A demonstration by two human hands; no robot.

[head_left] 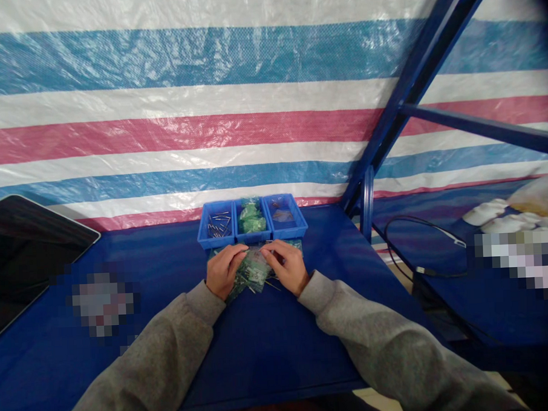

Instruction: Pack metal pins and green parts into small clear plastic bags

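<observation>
My left hand [225,270] and my right hand [287,265] are close together above the blue table, just in front of three blue bins. Thumb and fingers of each are pinched on the edge of a small clear plastic bag [257,255] stretched between them. Under the bag lies a pile of green-tinted packets [254,274] with thin metal pins [272,284] among them. The left bin [216,239] holds loose metal pins, the middle bin [253,236] crumpled green packets, and the right bin [290,232] clear, film-like pieces.
A dark-screened device [26,259] rests on the left of the table [271,351], near a blurred-out item [101,301]. Blue metal framing [388,122] rises at the right. Beyond it, a black cable [396,248] and white bundles [496,214] lie on another blue surface.
</observation>
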